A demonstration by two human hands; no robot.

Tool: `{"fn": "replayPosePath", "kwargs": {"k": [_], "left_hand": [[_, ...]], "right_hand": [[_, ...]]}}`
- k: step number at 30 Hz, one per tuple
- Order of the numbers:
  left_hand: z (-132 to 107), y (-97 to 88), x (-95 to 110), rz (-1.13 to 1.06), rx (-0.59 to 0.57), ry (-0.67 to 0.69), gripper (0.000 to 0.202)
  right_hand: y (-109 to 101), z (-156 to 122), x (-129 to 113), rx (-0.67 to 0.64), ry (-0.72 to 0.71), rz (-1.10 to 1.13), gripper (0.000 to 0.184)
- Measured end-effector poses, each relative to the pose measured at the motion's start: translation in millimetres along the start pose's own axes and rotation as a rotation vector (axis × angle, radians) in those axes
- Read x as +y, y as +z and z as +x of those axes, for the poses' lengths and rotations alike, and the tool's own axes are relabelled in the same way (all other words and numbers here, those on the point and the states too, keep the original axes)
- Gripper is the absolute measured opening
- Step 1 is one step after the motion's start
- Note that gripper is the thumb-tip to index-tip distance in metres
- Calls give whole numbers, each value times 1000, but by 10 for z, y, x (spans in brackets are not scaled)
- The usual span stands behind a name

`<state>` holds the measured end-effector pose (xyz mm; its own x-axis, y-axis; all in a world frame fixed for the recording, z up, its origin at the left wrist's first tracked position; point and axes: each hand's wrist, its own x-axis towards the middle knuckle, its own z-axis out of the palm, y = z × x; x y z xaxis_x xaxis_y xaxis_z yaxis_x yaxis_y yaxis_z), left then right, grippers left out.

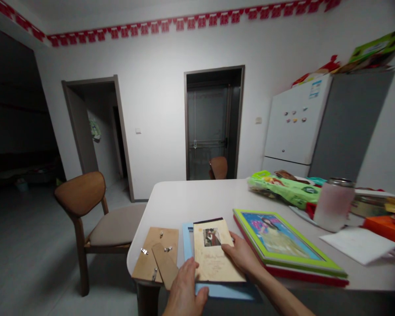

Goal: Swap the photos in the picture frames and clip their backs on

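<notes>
A cream printed sheet with a small dark photo near its top lies over a light blue picture frame at the near edge of the white table. My right hand has its fingers on the sheet's right edge. My left hand is at the sheet's lower left corner, against the blue frame. What it grips is hidden. To the left lies a wooden backing board with small metal clips and a hinged wooden stand. A green-edged framed picture lies to the right.
A wooden chair stands left of the table. Farther along the table are a green snack bag, a frosted glass jar, a white paper sheet and an orange box. A white refrigerator stands behind.
</notes>
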<state>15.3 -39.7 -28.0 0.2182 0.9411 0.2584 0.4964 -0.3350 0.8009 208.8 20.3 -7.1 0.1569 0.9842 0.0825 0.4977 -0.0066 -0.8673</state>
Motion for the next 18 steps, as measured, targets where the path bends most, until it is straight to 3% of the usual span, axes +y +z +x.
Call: {"fn": "replayPosePath", "kwargs": {"k": [4,12,18], "left_hand": [[13,-3,-44,122,-28,34,48],[20,-36,35,332,-155,22,55],[20,-51,106,391,-197,7,47]], "right_hand": [[26,35,30,-98,-26,-42,42],[-15,-26,-14,-149,88,8,38],[37,-12,-24,-69,35,-94,36]]}}
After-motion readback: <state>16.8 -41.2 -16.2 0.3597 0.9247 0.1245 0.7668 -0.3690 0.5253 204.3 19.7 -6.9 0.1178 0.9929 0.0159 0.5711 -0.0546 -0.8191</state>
